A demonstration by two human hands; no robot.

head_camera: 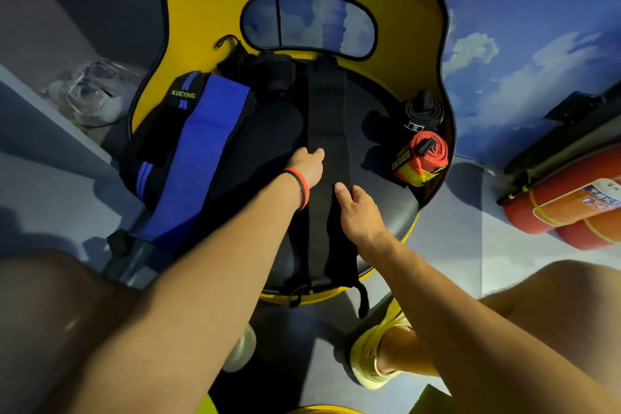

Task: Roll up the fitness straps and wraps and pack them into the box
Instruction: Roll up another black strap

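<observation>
A long black wrap (327, 131) lies flat down the middle of the black seat of a yellow chair (396, 212). My left hand (307, 166) rests on the wrap's left edge, fingers hidden under the hand. My right hand (358, 212) touches the wrap's right edge, thumb on top. A blue and black wrap marked XUEYING (191, 144) lies unrolled on the left. A rolled red and yellow wrap (421, 158) and a rolled black strap (420, 114) stand at the seat's right. Dark bundled straps (268, 72) lie at the back.
The yellow chair back (208, 10) with an oval window rises behind the seat. Red fire extinguishers (568, 205) lie on the floor at right. Clear plastic packaging (90, 94) sits at left. My knees and yellow shoes (373, 356) are below. No box is in view.
</observation>
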